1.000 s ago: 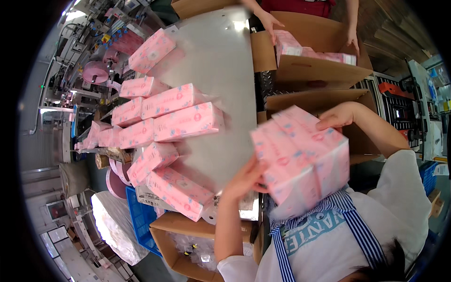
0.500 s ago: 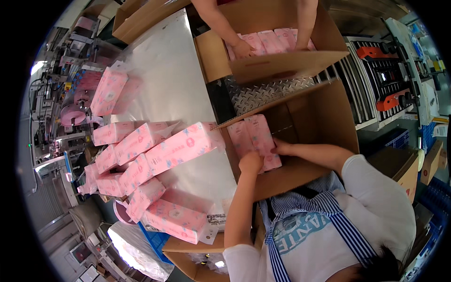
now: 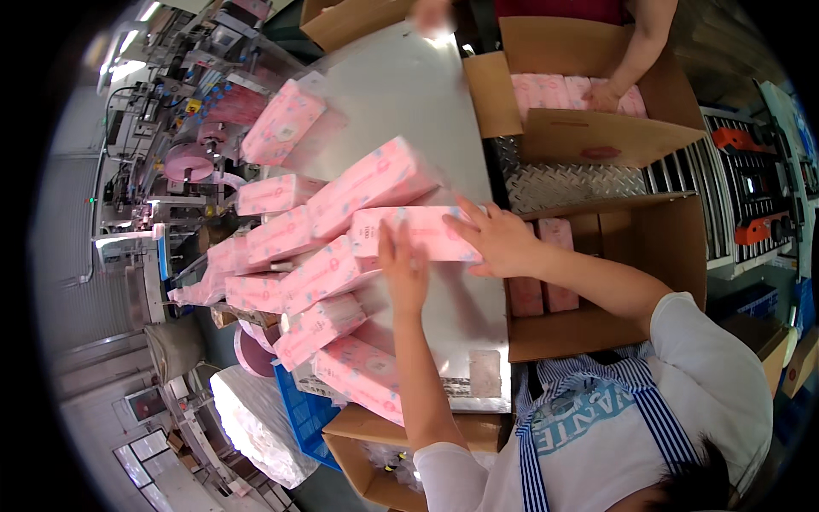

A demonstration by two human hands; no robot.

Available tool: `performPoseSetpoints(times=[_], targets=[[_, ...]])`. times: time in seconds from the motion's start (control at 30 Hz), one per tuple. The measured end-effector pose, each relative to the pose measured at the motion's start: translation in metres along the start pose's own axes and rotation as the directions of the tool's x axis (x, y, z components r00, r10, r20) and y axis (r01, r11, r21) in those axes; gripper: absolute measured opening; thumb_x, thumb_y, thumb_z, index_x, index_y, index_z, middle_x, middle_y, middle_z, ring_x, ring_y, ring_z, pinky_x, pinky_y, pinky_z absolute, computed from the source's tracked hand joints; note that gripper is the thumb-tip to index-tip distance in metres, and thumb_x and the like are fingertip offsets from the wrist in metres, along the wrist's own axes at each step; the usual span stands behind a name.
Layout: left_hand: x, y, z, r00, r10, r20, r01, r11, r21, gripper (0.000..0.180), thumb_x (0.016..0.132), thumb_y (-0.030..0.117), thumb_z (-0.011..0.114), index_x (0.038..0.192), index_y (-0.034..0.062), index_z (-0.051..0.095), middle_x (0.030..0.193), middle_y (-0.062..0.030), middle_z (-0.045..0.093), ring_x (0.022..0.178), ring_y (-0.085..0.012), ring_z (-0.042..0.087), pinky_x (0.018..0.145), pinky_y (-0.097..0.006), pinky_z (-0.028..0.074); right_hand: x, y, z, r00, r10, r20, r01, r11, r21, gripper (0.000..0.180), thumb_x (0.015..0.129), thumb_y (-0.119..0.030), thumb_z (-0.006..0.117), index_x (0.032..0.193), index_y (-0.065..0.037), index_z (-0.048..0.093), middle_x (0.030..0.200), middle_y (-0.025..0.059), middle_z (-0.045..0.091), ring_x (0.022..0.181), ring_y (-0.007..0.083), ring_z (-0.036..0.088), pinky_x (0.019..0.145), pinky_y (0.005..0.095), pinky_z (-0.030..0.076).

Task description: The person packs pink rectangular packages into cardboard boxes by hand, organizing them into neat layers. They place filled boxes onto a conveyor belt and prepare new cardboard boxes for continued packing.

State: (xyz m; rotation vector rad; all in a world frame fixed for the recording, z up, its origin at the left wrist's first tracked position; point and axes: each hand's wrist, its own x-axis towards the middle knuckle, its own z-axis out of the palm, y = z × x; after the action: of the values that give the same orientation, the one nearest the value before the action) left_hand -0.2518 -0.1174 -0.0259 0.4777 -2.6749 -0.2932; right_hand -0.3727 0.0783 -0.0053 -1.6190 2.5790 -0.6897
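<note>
A pink tissue pack (image 3: pixel 426 232) with a floral print lies between my two hands over the metal table, at the right end of a heap of similar packs (image 3: pixel 320 273). My left hand (image 3: pixel 404 271) grips its near side, fingers pressed against the wrapper and slightly blurred. My right hand (image 3: pixel 502 241) is on the pack's right end, with its fingers spread over it. Right of the table stands an open cardboard box (image 3: pixel 653 256). Two pink packs (image 3: pixel 560 266) stand side by side in it, partly covered by my right forearm.
A co-worker's hand (image 3: pixel 604 96) rests on packs in another cardboard box (image 3: pixel 610 135) at the back. The metal table (image 3: pixel 401 94) extends away from me. Rollers (image 3: pixel 708 188) run along the right. A box with plastic wrap (image 3: pixel 363 478) sits below the table's near edge.
Both my hands have left the packs in the box and moved left to a pack on the table. The co-worker's other hand has swung out of the far box. The view has shifted.
</note>
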Motion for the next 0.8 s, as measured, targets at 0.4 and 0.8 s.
performPoseSetpoints(times=[0.4, 0.8], targets=[[-0.034, -0.063, -0.027, 0.982, -0.182, -0.054, 0.188, 0.973, 0.135, 0.03, 0.086, 0.034, 0.054, 0.097, 0.0076, 0.064, 0.126, -0.0181, 0.052, 0.118, -0.0352, 0.045, 0.102, -0.05, 0.031, 0.02, -0.062, 0.034, 0.978, -0.109, 0.177, 0.105, 0.994, 0.036, 0.097, 0.065, -0.045, 0.074, 0.14, -0.002, 0.03, 0.103, 0.0195, 0.049, 0.095, 0.0345, 0.051, 0.09, 0.0441, 0.038], [-0.098, 0.004, -0.06, 0.749, -0.627, -0.215, 0.613, 0.778, -0.137, 0.056, 0.077, 0.028, 0.071, 0.125, 0.0083, 0.049, 0.13, -0.02, 0.042, 0.108, -0.0378, 0.044, 0.092, -0.046, 0.036, 0.235, -0.051, 0.067, 0.966, -0.24, 0.093, 0.257, 0.922, -0.291, 0.075, 0.071, -0.025, 0.069, 0.137, -0.007, 0.036, 0.128, 0.0196, 0.045, 0.121, 0.0351, 0.042, 0.104, 0.049, 0.029]])
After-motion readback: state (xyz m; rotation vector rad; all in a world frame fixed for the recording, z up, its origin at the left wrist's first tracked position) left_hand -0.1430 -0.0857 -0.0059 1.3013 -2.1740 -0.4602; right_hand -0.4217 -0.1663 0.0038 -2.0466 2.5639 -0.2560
